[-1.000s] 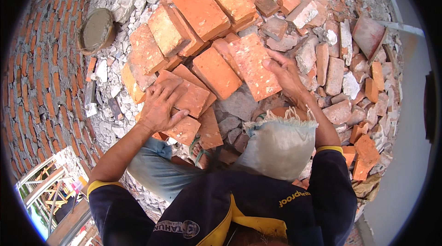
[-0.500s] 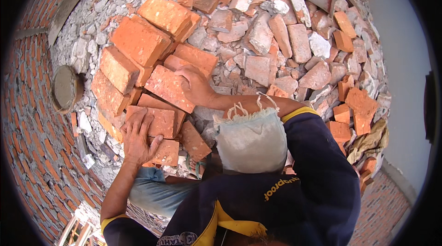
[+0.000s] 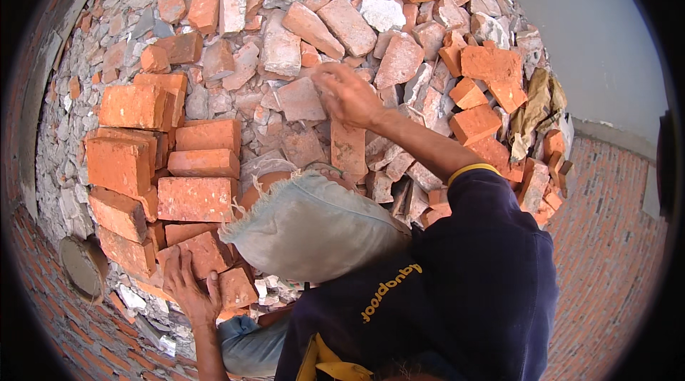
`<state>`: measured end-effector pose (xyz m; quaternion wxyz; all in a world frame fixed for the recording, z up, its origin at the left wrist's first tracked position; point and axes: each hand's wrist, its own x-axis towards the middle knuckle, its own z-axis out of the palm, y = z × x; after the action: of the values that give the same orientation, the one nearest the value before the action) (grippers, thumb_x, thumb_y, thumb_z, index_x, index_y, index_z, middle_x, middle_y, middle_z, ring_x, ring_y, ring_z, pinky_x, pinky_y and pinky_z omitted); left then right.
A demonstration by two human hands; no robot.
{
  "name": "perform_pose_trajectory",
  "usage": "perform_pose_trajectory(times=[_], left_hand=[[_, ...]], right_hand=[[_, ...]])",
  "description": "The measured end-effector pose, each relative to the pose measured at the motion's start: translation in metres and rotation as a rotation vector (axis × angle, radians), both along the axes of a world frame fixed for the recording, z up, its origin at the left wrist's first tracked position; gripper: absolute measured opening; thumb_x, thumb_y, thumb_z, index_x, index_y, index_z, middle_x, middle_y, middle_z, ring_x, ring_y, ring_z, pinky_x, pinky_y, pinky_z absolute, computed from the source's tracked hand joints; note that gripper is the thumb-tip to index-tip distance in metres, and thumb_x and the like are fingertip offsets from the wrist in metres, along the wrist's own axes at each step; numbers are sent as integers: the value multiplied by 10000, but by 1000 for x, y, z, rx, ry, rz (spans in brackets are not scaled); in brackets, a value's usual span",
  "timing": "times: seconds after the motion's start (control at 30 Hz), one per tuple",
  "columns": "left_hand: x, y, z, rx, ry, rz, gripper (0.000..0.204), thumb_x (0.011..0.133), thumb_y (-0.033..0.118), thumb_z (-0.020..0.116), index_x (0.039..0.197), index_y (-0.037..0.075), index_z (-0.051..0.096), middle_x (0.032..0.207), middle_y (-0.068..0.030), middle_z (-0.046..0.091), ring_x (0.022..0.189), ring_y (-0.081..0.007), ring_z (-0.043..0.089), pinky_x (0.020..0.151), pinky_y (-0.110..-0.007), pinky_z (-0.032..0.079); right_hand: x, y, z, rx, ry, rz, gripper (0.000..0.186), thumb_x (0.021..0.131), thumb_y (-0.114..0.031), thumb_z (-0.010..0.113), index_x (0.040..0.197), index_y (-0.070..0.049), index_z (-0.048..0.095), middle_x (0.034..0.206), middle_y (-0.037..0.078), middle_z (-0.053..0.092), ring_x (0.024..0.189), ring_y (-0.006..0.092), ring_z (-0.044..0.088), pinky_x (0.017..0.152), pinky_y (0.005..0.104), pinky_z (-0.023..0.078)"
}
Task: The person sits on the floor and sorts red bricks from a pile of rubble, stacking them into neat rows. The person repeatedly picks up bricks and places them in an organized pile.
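An orange brick stack [image 3: 132, 167] rises at the left on the rubble. My left hand [image 3: 187, 285] lies on a brick [image 3: 205, 252] at the stack's near end, fingers spread over its top. Another brick [image 3: 237, 288] lies beside my left thumb. My right hand [image 3: 346, 95] is stretched over the rubble in the middle, holding nothing visible, its fingers apart and slightly bent. Beside its fingertips is a greyish brick piece [image 3: 300, 99]. Below the wrist lies an orange brick [image 3: 348, 153]; whether the hand touches either is unclear.
Broken bricks and mortar rubble [image 3: 342, 28] spread ahead. At the right lie orange brick pieces [image 3: 492, 70] and a crumpled brown sack [image 3: 535, 106]. A round mortar-filled container [image 3: 82, 267] stands left. A grey wall [image 3: 592, 38] bounds the right; my knee [image 3: 314, 227] juts into the middle.
My right hand has let go of the brick in the stack and reached out right over the rubble. My left hand stays on the near bricks. The view has turned to the right.
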<state>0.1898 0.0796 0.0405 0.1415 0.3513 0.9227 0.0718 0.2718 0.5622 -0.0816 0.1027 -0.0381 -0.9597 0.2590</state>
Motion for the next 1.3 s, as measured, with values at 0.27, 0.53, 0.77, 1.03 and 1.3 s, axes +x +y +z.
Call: perform_pose_trajectory(times=[0.27, 0.53, 0.77, 1.03, 1.3], left_hand=[[0, -8, 2, -45, 1, 62, 627, 845, 465, 625, 1319, 69, 522, 1428, -144, 448, 1282, -355, 421, 1030, -482, 290], [3, -16, 2, -24, -40, 118, 631, 873, 525, 591, 1354, 124, 519, 1408, -109, 465, 1259, -317, 436, 1008, -473, 304], [3, -14, 3, -16, -6, 89, 662, 861, 535, 603, 1370, 121, 512, 1394, -117, 470, 1253, -327, 438, 1002, -476, 317], [10, -25, -6, 98, 75, 164, 617, 851, 486, 642, 1316, 93, 541, 1395, -136, 466, 1275, -346, 424, 1011, -496, 328], [23, -23, 10, 175, 26, -274, 681, 784, 574, 682, 1295, 140, 560, 1365, -73, 508, 1247, -254, 479, 957, -436, 352]], right_hand=[[142, 263, 102, 804, -1238, -302, 1044, 717, -121, 753, 1545, -224, 126, 1437, 163, 396, 1358, 420, 346, 1083, 611, 317], [94, 206, 106, 722, -668, -216, 951, 687, -359, 794, 1425, 43, 349, 1284, 318, 512, 1177, 488, 522, 994, 486, 445], [-70, -6, 105, -391, -541, 105, 796, 598, -246, 787, 1283, 26, 487, 1185, 238, 592, 1095, 321, 589, 948, 393, 470], [-139, -209, 107, -260, -218, 651, 974, 750, -459, 789, 1447, 56, 346, 1388, 265, 405, 1314, 381, 414, 1097, 409, 350], [-119, -178, 72, -242, -13, 930, 868, 718, -593, 757, 1398, -120, 498, 1476, 250, 265, 1350, 452, 307, 1094, 533, 304]])
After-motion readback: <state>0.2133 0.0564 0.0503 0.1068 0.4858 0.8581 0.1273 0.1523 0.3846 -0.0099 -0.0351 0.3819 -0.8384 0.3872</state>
